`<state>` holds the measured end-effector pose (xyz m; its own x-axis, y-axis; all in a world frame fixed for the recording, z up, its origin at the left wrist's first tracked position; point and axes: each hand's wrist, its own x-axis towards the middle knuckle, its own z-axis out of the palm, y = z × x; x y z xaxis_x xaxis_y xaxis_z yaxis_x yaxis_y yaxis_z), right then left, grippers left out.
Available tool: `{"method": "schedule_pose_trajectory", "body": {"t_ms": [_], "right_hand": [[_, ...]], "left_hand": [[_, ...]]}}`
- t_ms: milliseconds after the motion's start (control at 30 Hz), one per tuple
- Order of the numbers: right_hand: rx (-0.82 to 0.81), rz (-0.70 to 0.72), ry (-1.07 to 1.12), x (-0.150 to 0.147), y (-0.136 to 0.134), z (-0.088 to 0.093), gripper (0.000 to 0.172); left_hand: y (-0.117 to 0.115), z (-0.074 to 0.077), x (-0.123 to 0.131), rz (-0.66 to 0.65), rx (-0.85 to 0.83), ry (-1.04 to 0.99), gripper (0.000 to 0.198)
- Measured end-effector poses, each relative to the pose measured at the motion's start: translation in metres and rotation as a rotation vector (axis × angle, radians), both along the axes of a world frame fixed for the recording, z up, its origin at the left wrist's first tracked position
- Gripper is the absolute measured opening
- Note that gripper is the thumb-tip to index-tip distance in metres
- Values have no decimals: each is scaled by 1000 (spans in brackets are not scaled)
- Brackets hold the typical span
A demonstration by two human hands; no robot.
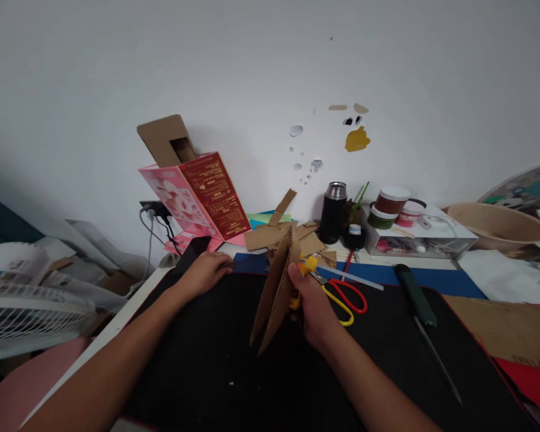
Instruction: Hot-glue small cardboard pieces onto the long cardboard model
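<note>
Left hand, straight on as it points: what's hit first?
Likely the cardboard scraps, across the blue strip; depth is unclear, so the held cardboard at the right hand might come first.

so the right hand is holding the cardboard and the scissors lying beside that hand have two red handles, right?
Not quite: in the head view the scissors have one red handle and one yellow handle. They do lie beside the right hand, which is holding the cardboard.
</note>
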<state>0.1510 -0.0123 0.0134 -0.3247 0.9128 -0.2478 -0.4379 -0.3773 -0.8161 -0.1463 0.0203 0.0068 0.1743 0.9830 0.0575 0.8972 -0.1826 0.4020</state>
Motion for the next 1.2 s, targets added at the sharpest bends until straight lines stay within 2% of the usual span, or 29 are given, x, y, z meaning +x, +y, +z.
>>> {"method": "schedule_pose_trajectory", "body": {"t_ms": [67,233,300,333,400,467,500,567,700,800,900,967,1033,1067,1100,1200], "right_hand": [[-4,-3,-3,0,1,-1,60],[-43,16,-25,-3,1,-4,62],[-39,27,-29,-4,2,-5,65],[-32,31,-37,-4,2,-6,65],[-26,34,-44,-4,1,-7,64],[-45,21,-39,-4,0,-7,64],[-56,33,-39,-4,0,-7,64],[-56,28,-46,-4,-1,-7,64],[-34,12,-54,-4,-2,-5,60],[-30,29,-41,-5,-3,-4,62],[-39,28,-52,-7,-3,-5,65],[-38,27,-63,-8,-3,-6,66],[-27,34,-67,-9,-4,-7,66],[-17,40,-68,-9,-4,-7,65],[-6,46,-69,-9,-4,-8,65],[25,40,-93,-11,-3,-12,64]], "left_hand": [[-28,7,-11,56,3,-95,21],[-95,18,-32,312,18,-314,52],[-115,12,-27,462,59,-491,60],[-123,6,-22,484,46,-480,60],[-133,-10,-10,450,6,-269,45],[-135,-27,-2,425,26,32,36],[-134,-34,-1,430,91,134,37],[-129,-39,-3,409,146,201,45],[-122,-25,-10,387,90,-1,38],[-121,-14,-4,390,-47,-164,48],[-118,-14,3,361,-127,-260,56],[-113,-18,5,355,-28,-205,54],[-106,-18,8,404,214,-113,55],[-103,-17,12,417,295,-108,58],[-100,-14,18,403,299,-160,59],[-93,1,49,276,56,-504,60]]}}
